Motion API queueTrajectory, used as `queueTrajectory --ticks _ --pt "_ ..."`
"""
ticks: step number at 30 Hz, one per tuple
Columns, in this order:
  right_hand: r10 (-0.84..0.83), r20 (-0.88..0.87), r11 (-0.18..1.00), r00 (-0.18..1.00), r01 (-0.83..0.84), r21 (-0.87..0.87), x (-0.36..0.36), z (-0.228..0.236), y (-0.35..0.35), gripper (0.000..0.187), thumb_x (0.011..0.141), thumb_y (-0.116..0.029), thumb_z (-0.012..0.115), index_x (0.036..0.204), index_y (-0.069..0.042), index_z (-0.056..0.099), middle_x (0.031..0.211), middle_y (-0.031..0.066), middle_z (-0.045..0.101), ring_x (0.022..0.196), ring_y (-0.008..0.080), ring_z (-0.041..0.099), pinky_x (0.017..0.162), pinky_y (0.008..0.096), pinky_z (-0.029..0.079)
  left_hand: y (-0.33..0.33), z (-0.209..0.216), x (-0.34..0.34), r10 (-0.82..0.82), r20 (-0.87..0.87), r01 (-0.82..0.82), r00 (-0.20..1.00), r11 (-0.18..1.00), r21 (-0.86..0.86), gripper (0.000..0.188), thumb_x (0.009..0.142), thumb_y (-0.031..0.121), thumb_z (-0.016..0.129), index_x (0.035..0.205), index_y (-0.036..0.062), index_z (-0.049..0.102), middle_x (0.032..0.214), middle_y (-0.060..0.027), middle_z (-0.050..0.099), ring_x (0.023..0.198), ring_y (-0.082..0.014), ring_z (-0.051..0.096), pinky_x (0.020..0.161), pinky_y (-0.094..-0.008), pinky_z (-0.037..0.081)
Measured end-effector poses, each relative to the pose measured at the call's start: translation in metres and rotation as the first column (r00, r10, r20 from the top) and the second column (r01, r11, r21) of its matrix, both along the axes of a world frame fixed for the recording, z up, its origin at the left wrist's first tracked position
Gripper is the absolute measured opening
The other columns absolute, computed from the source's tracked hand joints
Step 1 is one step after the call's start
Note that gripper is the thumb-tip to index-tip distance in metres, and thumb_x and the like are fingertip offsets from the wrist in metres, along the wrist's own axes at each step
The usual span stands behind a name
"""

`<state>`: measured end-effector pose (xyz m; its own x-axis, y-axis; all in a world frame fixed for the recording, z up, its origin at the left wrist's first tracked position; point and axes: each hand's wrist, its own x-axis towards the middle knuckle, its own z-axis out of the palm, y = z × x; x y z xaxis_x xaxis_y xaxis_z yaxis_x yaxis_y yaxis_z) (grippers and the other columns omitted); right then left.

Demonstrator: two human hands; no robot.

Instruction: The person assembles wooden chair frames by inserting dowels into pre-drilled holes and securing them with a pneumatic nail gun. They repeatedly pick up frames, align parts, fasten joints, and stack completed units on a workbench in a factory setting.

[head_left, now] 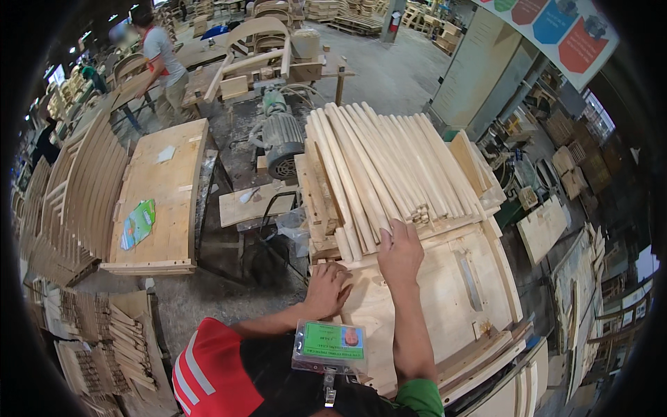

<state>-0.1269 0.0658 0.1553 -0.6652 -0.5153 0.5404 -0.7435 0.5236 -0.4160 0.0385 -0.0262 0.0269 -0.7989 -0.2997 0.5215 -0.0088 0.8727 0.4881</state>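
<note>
Pale wooden rods (389, 160) lie side by side in a thick stack on the work table (434, 299), directly ahead of the person, their near ends reaching toward both hands. Right hand (401, 258): back upward, fingers bent at the near ends of the rods, left of the stack's middle; cannot tell whether it grips one. Left hand (326, 288): lower and to the left, by the table's left side, fingers loosely curled, their undersides hidden; cannot tell whether it holds anything. Bare plywood surface between the rods and the body, with a metal strip (469, 281) set toward the right. Clear plastic bag (292, 226) hanging just left of the stack; beyond it a grey electric motor (281, 142). Farther left, a second wooden table (156, 167) carries a green packet (139, 224), with curved wooden pieces (87, 194) stacked alongside. Badge (329, 346) over the person's dark shirt front, red sleeve (215, 372) left, green cuff (420, 397) right. Co-worker (163, 59) standing at upper left, well apart.
</note>
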Motion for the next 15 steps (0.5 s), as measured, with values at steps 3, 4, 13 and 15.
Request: queueTrajectory --ticks 3,4,13,15 --pt "0.057 0.228 0.994 0.972 -0.035 -0.100 0.009 -0.004 0.016 0.025 0.095 -0.011 0.072 0.119 -0.002 0.070 0.102 0.0186 0.069 0.093 0.0378 0.068 0.080 0.0459 0.055 0.010 0.003 0.018 -0.085 0.000 0.084 0.996 0.987 0.135 0.034 0.092 0.021 0.077 0.121 0.0068 0.069 0.116 -0.0115 0.066 0.111 -0.0344 0.061 0.099 -0.0475 0.048" --pt "0.133 0.340 0.984 0.931 -0.083 -0.157 0.022 0.003 0.029 0.024 0.096 -0.006 0.070 0.119 0.000 0.071 0.100 0.0205 0.070 0.091 0.0377 0.069 0.080 0.0449 0.055 0.017 0.000 0.026 -0.091 0.017 0.086 0.996 0.976 0.198 0.036 0.093 0.022 0.077 0.123 0.0059 0.068 0.116 -0.0125 0.067 0.111 -0.0341 0.062 0.099 -0.0467 0.049" --pt "-0.132 0.565 0.932 0.815 -0.093 0.351 0.118 -0.055 0.314 0.028 0.105 -0.018 0.067 0.124 0.002 0.070 0.115 0.0212 0.072 0.106 0.0324 0.066 0.095 0.0456 0.052 0.090 0.039 -0.060 -0.609 -0.114 0.230 0.785 0.116 0.966 0.052 0.106 0.043 0.069 0.131 -0.0013 0.057 0.107 -0.0093 0.068 0.089 -0.0176 0.068 0.079 -0.0335 0.060" --pt "-0.316 0.592 0.862 0.742 -0.036 0.505 0.152 -0.060 0.351 0.032 0.106 -0.020 0.067 0.128 0.003 0.069 0.118 0.0229 0.071 0.109 0.0328 0.066 0.096 0.0462 0.052 0.105 0.048 -0.066 -0.688 -0.054 0.056 0.723 -0.019 0.998 0.052 0.107 0.044 0.068 0.128 -0.0017 0.057 0.108 -0.0104 0.068 0.090 -0.0179 0.070 0.079 -0.0336 0.062"
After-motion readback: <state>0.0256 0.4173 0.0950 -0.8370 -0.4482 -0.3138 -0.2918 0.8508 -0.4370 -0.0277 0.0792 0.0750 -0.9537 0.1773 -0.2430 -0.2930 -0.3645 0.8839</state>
